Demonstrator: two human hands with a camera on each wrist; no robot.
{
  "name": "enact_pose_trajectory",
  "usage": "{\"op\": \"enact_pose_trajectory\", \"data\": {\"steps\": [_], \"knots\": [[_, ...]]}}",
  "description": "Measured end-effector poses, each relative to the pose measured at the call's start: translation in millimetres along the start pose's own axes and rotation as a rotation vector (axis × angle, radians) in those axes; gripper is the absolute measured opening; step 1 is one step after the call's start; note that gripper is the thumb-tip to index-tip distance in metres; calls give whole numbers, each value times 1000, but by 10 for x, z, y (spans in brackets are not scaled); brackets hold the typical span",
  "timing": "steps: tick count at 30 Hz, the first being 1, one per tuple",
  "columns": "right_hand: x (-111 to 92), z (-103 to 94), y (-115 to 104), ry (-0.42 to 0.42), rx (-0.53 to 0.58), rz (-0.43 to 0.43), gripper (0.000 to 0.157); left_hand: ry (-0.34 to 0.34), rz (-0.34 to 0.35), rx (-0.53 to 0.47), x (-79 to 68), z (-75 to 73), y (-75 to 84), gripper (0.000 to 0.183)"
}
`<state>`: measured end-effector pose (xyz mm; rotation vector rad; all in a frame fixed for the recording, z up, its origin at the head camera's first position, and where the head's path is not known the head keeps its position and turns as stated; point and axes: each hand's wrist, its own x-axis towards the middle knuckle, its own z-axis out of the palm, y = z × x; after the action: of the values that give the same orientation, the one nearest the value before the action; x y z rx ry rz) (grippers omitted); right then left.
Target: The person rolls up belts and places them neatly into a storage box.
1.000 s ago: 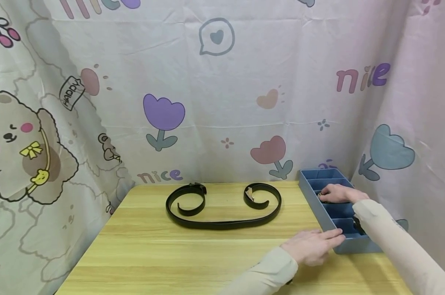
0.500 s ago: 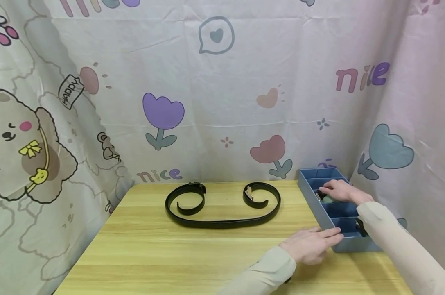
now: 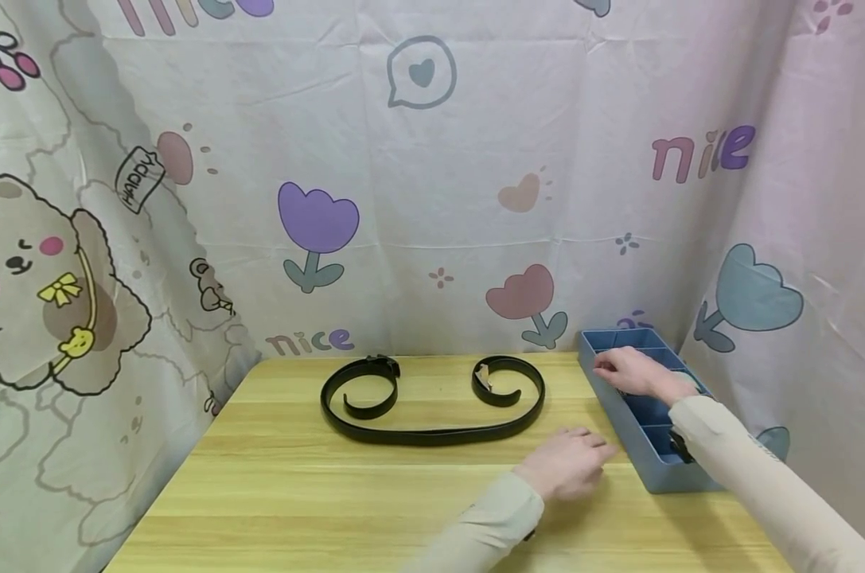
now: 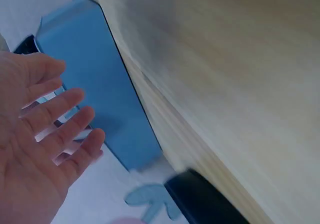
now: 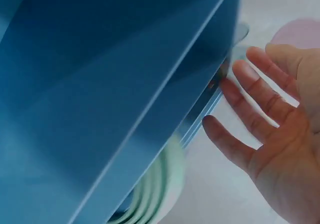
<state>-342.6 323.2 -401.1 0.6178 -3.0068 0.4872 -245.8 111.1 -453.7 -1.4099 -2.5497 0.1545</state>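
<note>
My right hand (image 3: 636, 372) hovers over the blue divided box (image 3: 624, 420) with fingers loose and nothing in them. In the right wrist view its palm and spread fingers (image 5: 267, 109) face the box's side. A pale green coiled strip (image 5: 159, 184) lies in one compartment and shows partly behind my right wrist in the head view. Apart from the box, my left hand (image 3: 568, 464) is over the table with bare, relaxed fingers, blurred in the head view. A black belt (image 3: 432, 438) lies on the table to the left, both ends curled inward.
The wooden table (image 3: 317, 509) backs onto a printed curtain (image 3: 432, 199), which also hangs at both sides. The box stands at the table's right, its open compartments facing up.
My left hand has drawn off the box's near corner, leftward and up. My right hand has lifted out of a middle compartment and shifted left, fingers bare. The box's near end has shifted slightly left.
</note>
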Motion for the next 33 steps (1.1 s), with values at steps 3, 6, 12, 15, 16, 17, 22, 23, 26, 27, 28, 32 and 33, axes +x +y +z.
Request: {"op": "enact_pose_trajectory", "data": {"steps": [3,6,12,15,16,17,22,23,26,27,28,32,33], "knots": [[68,57,-143,-9,-28,-26,12,9,-45,12,-134,67,-162,34],[128,103,-277,-35,-53,-70,10,11,-101,20,-295,131,-331,30],[219,180,-504,-186,-75,-118,10,53,-180,-36,-621,196,-681,19],[266,247,-622,-251,-88,-165,12,80,-190,-100,-758,195,-846,12],[282,278,-662,-265,-86,-181,12,86,-197,-133,-801,195,-894,12],[297,313,-701,-273,-81,-202,12,87,-206,-168,-843,189,-941,10],[368,499,-906,-220,-50,-277,12,76,-276,-325,-1037,171,-1146,10],[383,536,-943,-200,-47,-288,12,73,-289,-342,-1075,171,-1184,11],[424,646,-1039,-155,-44,-328,12,70,-333,-390,-1203,176,-1300,10],[434,681,-1069,-146,-42,-348,11,67,-353,-412,-1249,176,-1344,10],[440,714,-1095,-143,-42,-354,10,68,-374,-430,-1300,176,-1391,12],[445,828,-1160,-129,-54,-406,7,93,-483,-474,-1529,180,-1607,13],[442,849,-1163,-122,-56,-410,6,110,-510,-466,-1587,184,-1660,13]]}}
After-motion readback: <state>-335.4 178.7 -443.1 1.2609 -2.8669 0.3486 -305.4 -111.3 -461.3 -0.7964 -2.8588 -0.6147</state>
